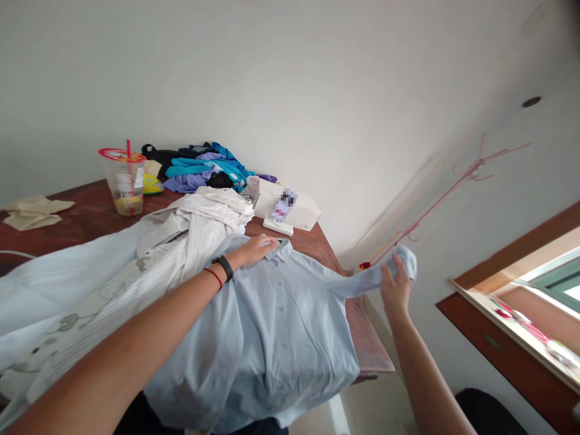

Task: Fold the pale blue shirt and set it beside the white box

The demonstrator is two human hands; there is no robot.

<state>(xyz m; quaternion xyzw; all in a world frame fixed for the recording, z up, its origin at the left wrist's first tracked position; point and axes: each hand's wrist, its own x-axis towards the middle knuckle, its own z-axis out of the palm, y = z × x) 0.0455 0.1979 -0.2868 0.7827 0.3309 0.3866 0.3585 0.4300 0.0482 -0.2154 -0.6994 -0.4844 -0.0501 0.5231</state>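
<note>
A light blue shirt [281,326] lay button side up on the dark wooden worktop [90,208], its hem hanging over the near edge and its collar [283,246] pointing toward the wall. The person's left hand [257,248] rested flat on that collar, fingers stretched out and gripping nothing, simply pressing the cloth down. A black band [224,266] and a thin red cord [214,277] circled the left wrist.

The right hand [394,287] was out past the right end of the worktop, fingers closed around the end of the shirt's sleeve [357,281]. The sleeve ran out sideways from the shoulder, drawn fairly straight in the air, with the cuff bunched above the fingers.

Just left of the blue shirt, partly under the left forearm, lay a white striped garment [181,241] in loose folds, and a paler cloth spread further left. Behind it stood a clear plastic cup [127,181] with a red lid and red straw, a yellowish remainder at the bottom. A heap of blue, purple and black clothes [203,166] sat against the wall, with a white box [290,208] just beside it. A beige cloth [34,211] lay at the far left end. A pink coat stand [453,190] stood near the wall, beyond the right hand.
</note>
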